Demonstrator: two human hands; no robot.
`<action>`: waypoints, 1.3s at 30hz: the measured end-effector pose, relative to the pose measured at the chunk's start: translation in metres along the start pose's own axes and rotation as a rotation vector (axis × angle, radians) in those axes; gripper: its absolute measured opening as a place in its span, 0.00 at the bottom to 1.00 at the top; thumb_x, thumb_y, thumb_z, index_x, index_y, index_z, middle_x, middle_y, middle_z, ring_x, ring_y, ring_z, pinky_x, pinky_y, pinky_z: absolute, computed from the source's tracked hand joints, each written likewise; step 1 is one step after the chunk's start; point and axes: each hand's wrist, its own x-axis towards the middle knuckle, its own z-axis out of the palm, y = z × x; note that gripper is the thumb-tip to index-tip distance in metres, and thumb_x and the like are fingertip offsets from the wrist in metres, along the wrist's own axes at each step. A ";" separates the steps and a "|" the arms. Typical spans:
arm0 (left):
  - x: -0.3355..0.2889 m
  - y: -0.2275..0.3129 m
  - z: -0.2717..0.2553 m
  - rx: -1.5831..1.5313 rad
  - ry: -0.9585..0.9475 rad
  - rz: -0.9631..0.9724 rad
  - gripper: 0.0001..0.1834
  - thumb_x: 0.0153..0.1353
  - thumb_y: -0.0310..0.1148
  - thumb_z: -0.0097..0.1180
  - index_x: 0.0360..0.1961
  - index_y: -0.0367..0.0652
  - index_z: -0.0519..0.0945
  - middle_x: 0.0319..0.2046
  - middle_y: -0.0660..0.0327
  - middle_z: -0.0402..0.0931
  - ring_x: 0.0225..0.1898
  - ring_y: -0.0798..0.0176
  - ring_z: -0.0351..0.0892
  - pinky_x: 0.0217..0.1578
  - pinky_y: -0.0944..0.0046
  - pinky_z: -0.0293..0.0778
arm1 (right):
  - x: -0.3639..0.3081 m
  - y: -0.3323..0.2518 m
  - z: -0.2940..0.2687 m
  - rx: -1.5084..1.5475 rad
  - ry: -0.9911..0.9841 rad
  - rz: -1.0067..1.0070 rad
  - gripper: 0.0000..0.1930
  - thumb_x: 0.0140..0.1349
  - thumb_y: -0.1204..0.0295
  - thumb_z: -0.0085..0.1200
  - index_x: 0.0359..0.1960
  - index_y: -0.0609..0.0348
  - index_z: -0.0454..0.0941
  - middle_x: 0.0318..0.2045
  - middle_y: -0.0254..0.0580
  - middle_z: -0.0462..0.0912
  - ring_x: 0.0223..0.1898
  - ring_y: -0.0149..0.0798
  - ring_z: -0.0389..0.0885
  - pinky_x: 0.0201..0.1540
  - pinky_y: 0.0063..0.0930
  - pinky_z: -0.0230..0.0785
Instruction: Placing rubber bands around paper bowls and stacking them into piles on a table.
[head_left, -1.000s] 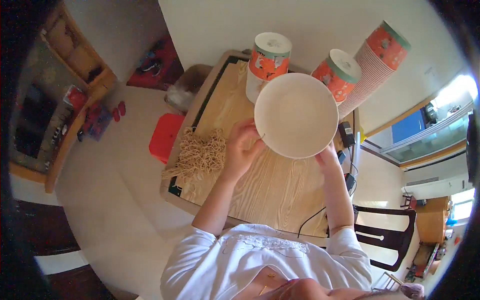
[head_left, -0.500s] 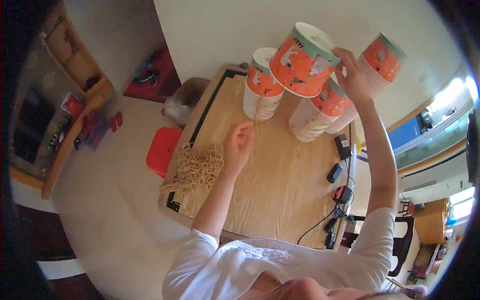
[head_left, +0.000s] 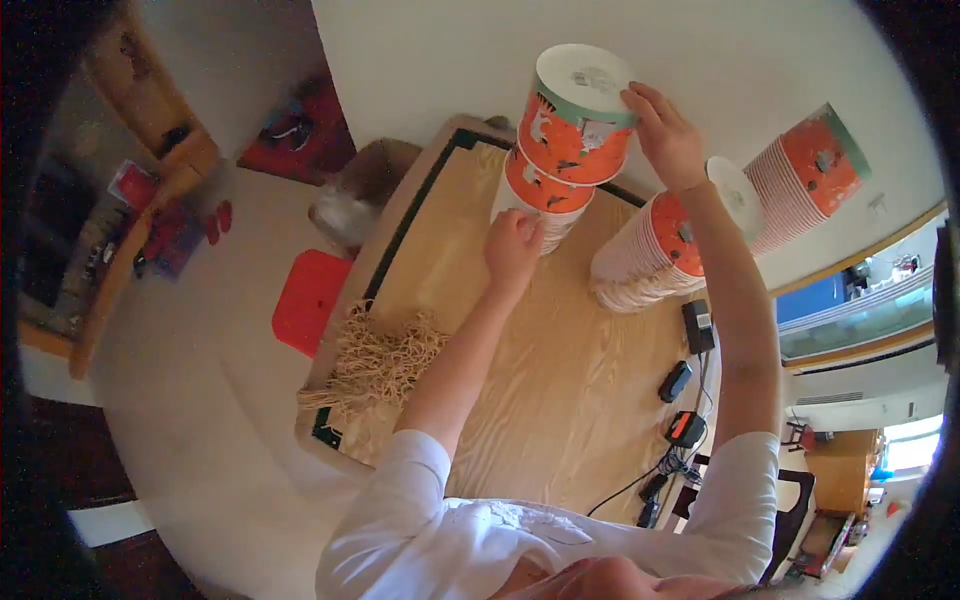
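An orange paper bucket with a green band and animal prints [head_left: 572,135] is upside down on top of, or just above, the left stack of nested paper buckets [head_left: 548,192]. My right hand [head_left: 665,138] grips its upper right edge, fingers on the white base and side. My left hand [head_left: 514,250] is closed at the near left side of that stack, by the white rims. What its fingers hold, if anything, is hidden. A second stack [head_left: 650,240] stands to the right, partly behind my right forearm, with a third stack [head_left: 812,168] beyond it.
A tangle of tan strings [head_left: 380,360] lies on the table's left edge. Black adapters [head_left: 686,428] and cables line the right edge. A red plastic container [head_left: 310,300] and a bin with a clear bag [head_left: 350,215] stand left of the wooden table [head_left: 560,400].
My right hand has brought the bucket left, over the left stack. My left hand has moved forward to that stack, and its fingers have closed. The view has shifted slightly.
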 end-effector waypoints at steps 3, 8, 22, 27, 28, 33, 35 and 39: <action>0.012 -0.009 0.019 0.055 0.083 0.017 0.09 0.50 0.33 0.59 0.28 0.41 0.74 0.26 0.58 0.73 0.30 0.57 0.74 0.30 0.59 0.70 | -0.002 -0.003 0.011 -0.004 -0.037 0.006 0.23 0.52 0.78 0.49 0.52 0.47 0.67 0.51 0.33 0.70 0.48 0.41 0.74 0.44 0.34 0.73; 0.017 -0.029 0.030 0.054 0.157 0.101 0.07 0.49 0.30 0.57 0.28 0.41 0.74 0.25 0.58 0.71 0.30 0.54 0.74 0.31 0.57 0.70 | -0.008 -0.008 0.022 -0.028 -0.009 -0.017 0.22 0.50 0.80 0.49 0.49 0.48 0.69 0.50 0.32 0.73 0.44 0.40 0.77 0.38 0.30 0.75; 0.017 -0.026 0.023 -0.036 0.109 0.116 0.07 0.48 0.24 0.57 0.30 0.42 0.73 0.27 0.58 0.71 0.28 0.57 0.75 0.29 0.60 0.71 | -0.035 0.000 0.059 0.064 -0.041 0.062 0.24 0.50 0.84 0.46 0.50 0.50 0.70 0.51 0.39 0.72 0.44 0.43 0.76 0.42 0.30 0.73; 0.025 -0.026 0.015 0.014 0.183 0.314 0.11 0.49 0.22 0.55 0.36 0.43 0.76 0.31 0.57 0.72 0.34 0.56 0.74 0.33 0.61 0.72 | -0.036 -0.004 0.059 0.163 -0.113 0.135 0.26 0.49 0.86 0.45 0.51 0.49 0.69 0.53 0.38 0.70 0.43 0.39 0.77 0.38 0.26 0.73; 0.027 -0.028 0.013 0.060 0.205 0.390 0.12 0.48 0.22 0.55 0.36 0.43 0.76 0.32 0.58 0.72 0.35 0.56 0.74 0.34 0.60 0.72 | -0.036 -0.005 0.060 0.177 -0.147 0.162 0.27 0.49 0.86 0.46 0.52 0.49 0.69 0.54 0.37 0.69 0.42 0.39 0.77 0.37 0.25 0.72; 0.028 -0.021 0.009 0.164 0.196 0.471 0.11 0.47 0.22 0.56 0.34 0.43 0.78 0.33 0.59 0.73 0.35 0.56 0.73 0.35 0.60 0.72 | -0.041 0.000 0.067 0.185 -0.127 0.154 0.29 0.47 0.86 0.48 0.53 0.49 0.68 0.56 0.40 0.66 0.39 0.38 0.76 0.34 0.25 0.72; 0.028 -0.019 0.008 0.192 0.176 0.489 0.10 0.46 0.22 0.57 0.32 0.43 0.79 0.32 0.61 0.74 0.35 0.56 0.73 0.34 0.60 0.72 | -0.041 -0.002 0.067 0.159 -0.073 0.119 0.29 0.47 0.86 0.49 0.53 0.49 0.68 0.56 0.42 0.66 0.39 0.38 0.76 0.34 0.25 0.71; 0.028 -0.022 0.004 0.225 0.172 0.495 0.10 0.45 0.22 0.58 0.32 0.44 0.79 0.31 0.62 0.74 0.35 0.57 0.72 0.34 0.61 0.72 | -0.031 -0.026 0.048 0.258 -0.030 0.241 0.29 0.46 0.84 0.48 0.53 0.49 0.68 0.57 0.42 0.65 0.49 0.43 0.72 0.46 0.35 0.66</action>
